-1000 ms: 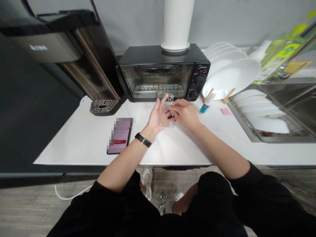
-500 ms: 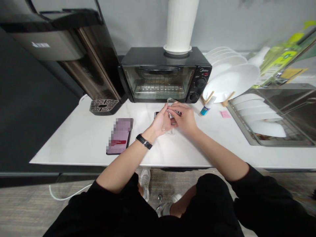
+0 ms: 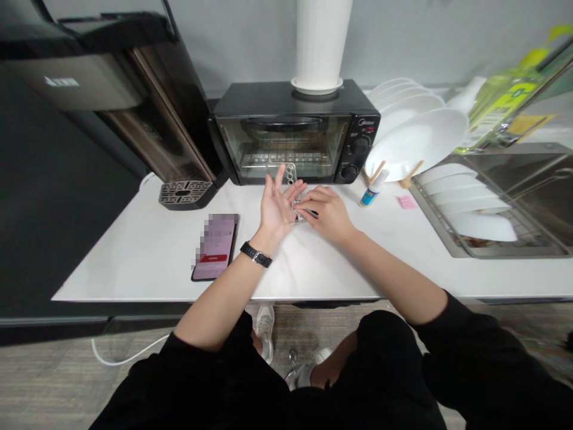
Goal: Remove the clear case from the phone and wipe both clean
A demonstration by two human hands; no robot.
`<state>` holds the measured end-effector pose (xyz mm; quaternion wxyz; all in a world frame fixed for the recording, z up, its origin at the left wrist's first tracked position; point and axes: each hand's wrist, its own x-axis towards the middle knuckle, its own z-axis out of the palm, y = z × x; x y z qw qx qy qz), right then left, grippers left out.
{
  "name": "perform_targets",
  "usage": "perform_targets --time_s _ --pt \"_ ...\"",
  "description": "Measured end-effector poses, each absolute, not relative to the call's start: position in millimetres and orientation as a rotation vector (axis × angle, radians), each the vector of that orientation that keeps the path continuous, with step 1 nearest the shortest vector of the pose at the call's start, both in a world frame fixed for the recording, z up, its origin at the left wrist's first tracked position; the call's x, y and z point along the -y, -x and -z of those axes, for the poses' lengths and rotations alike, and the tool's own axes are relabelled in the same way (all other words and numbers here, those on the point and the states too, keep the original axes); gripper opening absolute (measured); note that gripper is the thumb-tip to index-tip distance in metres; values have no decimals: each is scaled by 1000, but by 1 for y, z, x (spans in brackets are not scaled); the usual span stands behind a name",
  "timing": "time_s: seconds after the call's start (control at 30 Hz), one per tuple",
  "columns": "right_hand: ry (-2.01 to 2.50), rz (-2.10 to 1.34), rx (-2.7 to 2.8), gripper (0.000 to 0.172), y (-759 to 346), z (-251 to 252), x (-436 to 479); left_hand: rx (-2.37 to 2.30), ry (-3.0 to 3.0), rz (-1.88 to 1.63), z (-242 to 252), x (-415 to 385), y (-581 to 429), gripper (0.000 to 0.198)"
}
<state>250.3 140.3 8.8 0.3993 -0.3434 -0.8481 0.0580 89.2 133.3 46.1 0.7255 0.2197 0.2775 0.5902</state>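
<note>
one clear phone case [image 3: 290, 174] rests against the left hand [image 3: 275, 209], fingers apart, probably to brace it for the right hand [image 3: 330, 214], whose fingertips bunch beside it, whether gripping i can't tell.

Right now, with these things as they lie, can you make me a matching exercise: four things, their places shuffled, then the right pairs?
Things:
1. phone
2. case
3. strap
4. pink note

Places:
A. around the left wrist
B. on the counter, right of the right hand
C. at the fingers of both hands
D. on the counter, left of the left hand

Pairs: 1-D, 2-C, 3-A, 4-B
</note>
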Motion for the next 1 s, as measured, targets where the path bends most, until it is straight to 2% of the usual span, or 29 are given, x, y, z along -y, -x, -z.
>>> perform_targets --time_s 0.23,0.47,0.73,1.0 --pt "1086 41 1981 21 -255 -8 -144 -610 -549 -1071 -46 -130 -95 64" --pt "1173 50 1825 16 -258 -8 -148 -688 -684 -924 -41 -129 -98 67" --pt "1139 -96 1645 16 -255 -12 -144 -700 -732 -680 -33 -127 -102 62" --pt "892 -403 1836 21 -241 -10 -131 -646 -541 -877 -45 -130 -96 58"
